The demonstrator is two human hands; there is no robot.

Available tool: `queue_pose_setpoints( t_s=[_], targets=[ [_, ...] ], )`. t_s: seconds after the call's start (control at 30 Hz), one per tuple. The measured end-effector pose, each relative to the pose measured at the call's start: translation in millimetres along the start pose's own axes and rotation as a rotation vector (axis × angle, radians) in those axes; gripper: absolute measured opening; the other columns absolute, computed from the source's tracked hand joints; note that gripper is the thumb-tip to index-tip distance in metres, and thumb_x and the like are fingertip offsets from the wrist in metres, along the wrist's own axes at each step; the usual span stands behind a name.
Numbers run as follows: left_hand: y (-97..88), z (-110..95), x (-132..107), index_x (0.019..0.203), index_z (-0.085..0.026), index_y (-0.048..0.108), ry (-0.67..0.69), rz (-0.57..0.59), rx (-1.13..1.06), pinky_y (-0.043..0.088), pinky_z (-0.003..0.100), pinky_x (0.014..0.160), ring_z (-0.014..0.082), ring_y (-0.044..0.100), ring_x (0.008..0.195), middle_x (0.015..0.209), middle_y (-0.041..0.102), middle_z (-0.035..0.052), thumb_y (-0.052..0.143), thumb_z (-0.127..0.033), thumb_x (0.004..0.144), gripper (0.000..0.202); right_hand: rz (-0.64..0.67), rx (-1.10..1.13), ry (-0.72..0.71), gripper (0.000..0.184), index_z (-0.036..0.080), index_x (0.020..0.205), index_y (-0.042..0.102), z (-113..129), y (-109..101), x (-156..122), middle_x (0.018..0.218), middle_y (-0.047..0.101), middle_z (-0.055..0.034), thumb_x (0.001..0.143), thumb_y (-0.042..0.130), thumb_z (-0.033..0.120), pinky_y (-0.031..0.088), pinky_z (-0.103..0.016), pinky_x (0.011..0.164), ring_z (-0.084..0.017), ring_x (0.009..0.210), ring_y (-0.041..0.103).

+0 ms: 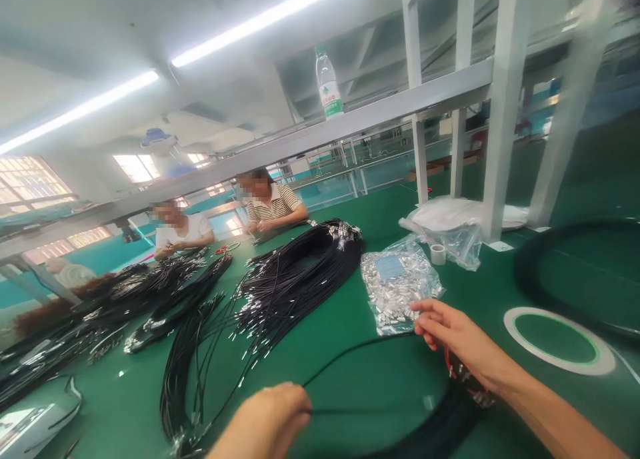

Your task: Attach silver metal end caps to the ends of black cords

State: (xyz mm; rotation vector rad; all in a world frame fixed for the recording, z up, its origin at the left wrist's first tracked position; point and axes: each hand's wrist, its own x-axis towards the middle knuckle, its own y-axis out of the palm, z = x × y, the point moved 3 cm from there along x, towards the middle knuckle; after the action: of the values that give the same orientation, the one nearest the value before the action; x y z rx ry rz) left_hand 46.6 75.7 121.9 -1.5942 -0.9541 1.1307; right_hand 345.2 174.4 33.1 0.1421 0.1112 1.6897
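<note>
A black cable arcs just above the green tabletop, running between the person's left hand and right hand. As far as can be judged, this one cable is being worked on; its ends are hidden at the fingers, so whether a metal piece sits on either cannot be told. A large bundle with metal-tipped ends lies beyond, and a coil lies below the right wrist; which cables are finished and which wait is unclear. The clear bag holds many loose metal pieces, so plenty seem left.

The left grip is narrow and blurred, its fingers curled over the cable, back of the hand upward. The right grip is narrow too, thumb near the bent fingers at the bag's lower edge, seemingly holding the cable; that forearm slants in from the lower right. Farther out are a small tape roll beside the bag and two co-workers, one in a white top, one in a striped top
</note>
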Motion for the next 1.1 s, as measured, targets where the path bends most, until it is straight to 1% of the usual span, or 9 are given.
queue_pose_setpoints(
  t_s=[0.07, 0.17, 0.33, 0.4, 0.5, 0.6, 0.73, 0.87, 1.1],
  targets=[
    [-35.6, 8, -7, 0.085, -0.021, 0.060, -0.033, -0.202, -0.205, 0.045, 0.025, 0.072, 0.0191, 0.060, 0.077, 0.081, 0.065, 0.0021, 0.038, -0.035, 0.095, 0.028, -0.022, 0.049, 0.006, 0.052, 0.015, 0.100, 0.061, 0, -1, -1, 0.073, 0.062, -0.0012, 0.067, 0.075, 0.052, 0.043, -0.028, 0.060, -0.017, 0.064, 0.051],
    [-52.8, 7, -3, 0.089, -0.020, 0.058, -0.082, -0.256, -0.427, 0.041, 0.024, 0.063, 0.0167, 0.048, 0.069, 0.073, 0.053, -0.0012, 0.038, -0.046, 0.091, 0.033, -0.026, 0.104, 0.025, 0.050, 0.014, 0.092, 0.066, 1, 0, -3, 0.072, 0.061, -0.0013, 0.066, 0.080, 0.054, 0.042, -0.027, 0.059, -0.015, 0.063, 0.049],
    [-20.9, -45, 48, 0.107, -0.015, 0.061, -0.016, -0.149, -0.596, 0.037, 0.025, 0.062, 0.0154, 0.046, 0.066, 0.074, 0.050, -0.0021, 0.048, -0.033, 0.086, 0.031, -0.029, 0.188, 0.047, 0.057, 0.015, 0.092, 0.069, -2, 1, -4, 0.071, 0.061, -0.0006, 0.061, 0.087, 0.059, 0.042, -0.024, 0.057, -0.014, 0.062, 0.049],
    [-5.7, -69, 72, 0.112, -0.016, 0.063, 0.037, -0.173, -0.611, 0.037, 0.025, 0.063, 0.0165, 0.050, 0.068, 0.075, 0.057, -0.0004, 0.051, -0.029, 0.086, 0.032, -0.061, 0.224, 0.042, 0.060, 0.017, 0.094, 0.069, -4, -2, -1, 0.071, 0.061, -0.0002, 0.058, 0.088, 0.061, 0.042, -0.024, 0.057, -0.014, 0.062, 0.049],
    [16.4, -93, 100, 0.103, -0.019, 0.071, 0.112, -0.259, -0.597, 0.039, 0.026, 0.067, 0.0194, 0.058, 0.074, 0.080, 0.068, 0.0034, 0.052, -0.023, 0.087, 0.025, -0.118, 0.263, 0.039, 0.062, 0.017, 0.090, 0.070, -6, -11, 2, 0.072, 0.062, -0.0006, 0.053, 0.090, 0.063, 0.044, -0.023, 0.058, -0.014, 0.063, 0.049],
    [39.8, -96, 117, 0.090, -0.022, 0.075, 0.165, -0.360, -0.594, 0.041, 0.026, 0.070, 0.0209, 0.064, 0.079, 0.084, 0.073, 0.0044, 0.048, -0.020, 0.090, 0.027, -0.146, 0.271, 0.055, 0.061, 0.017, 0.084, 0.070, -9, -20, 3, 0.073, 0.063, -0.0014, 0.051, 0.092, 0.064, 0.044, -0.022, 0.059, -0.014, 0.064, 0.049],
    [62.4, -83, 123, 0.095, -0.021, 0.075, 0.176, -0.409, -0.619, 0.045, 0.026, 0.073, 0.0222, 0.068, 0.083, 0.090, 0.076, 0.0063, 0.045, -0.025, 0.094, 0.030, -0.129, 0.252, 0.077, 0.057, 0.018, 0.085, 0.071, -13, -24, 2, 0.072, 0.062, -0.0005, 0.055, 0.091, 0.063, 0.041, -0.021, 0.057, -0.013, 0.062, 0.047],
    [61.5, -79, 118, 0.094, -0.022, 0.075, 0.177, -0.387, -0.597, 0.046, 0.027, 0.074, 0.0223, 0.069, 0.084, 0.090, 0.076, 0.0057, 0.045, -0.022, 0.094, 0.030, -0.133, 0.223, 0.084, 0.054, 0.018, 0.088, 0.073, -11, -23, 0, 0.071, 0.060, -0.0005, 0.060, 0.088, 0.062, 0.039, -0.022, 0.056, -0.014, 0.062, 0.045],
    [56.9, -83, 111, 0.092, -0.024, 0.075, 0.122, -0.344, -0.520, 0.045, 0.027, 0.074, 0.0216, 0.069, 0.084, 0.089, 0.076, 0.0048, 0.046, -0.017, 0.094, 0.029, -0.099, 0.102, 0.121, 0.055, 0.018, 0.079, 0.070, 1, -15, -4, 0.066, 0.058, 0.0004, 0.055, 0.088, 0.064, 0.035, -0.022, 0.055, -0.013, 0.060, 0.043]
  ],
)
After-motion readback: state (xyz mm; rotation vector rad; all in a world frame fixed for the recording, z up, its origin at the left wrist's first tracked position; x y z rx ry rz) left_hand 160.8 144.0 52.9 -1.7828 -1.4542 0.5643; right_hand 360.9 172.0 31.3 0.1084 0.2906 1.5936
